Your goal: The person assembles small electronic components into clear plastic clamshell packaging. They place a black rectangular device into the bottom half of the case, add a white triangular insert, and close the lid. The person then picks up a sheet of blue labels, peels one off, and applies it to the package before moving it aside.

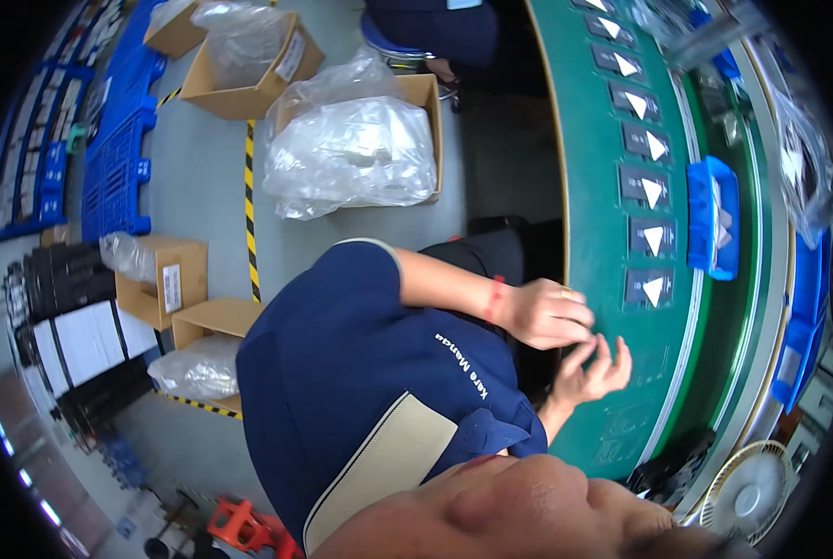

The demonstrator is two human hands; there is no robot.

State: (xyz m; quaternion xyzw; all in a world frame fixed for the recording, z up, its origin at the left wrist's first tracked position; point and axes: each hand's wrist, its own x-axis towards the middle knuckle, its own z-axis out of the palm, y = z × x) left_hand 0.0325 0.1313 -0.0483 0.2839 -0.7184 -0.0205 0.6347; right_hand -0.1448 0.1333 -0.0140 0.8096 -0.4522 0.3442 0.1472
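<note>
Head view — a card (642, 288) (dark, triangle-marked) lies near the wristbanded hand (549, 315).

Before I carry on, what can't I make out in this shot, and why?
Head view: anything between the fingertips of the wristbanded hand and the other hand; curled fingers hide it.
Head view: inside the large carton; bunched plastic covers it.
Head view: the co-worker; head cut off by the top edge.
Head view: fine markings on the dark pieces; too small.
</note>
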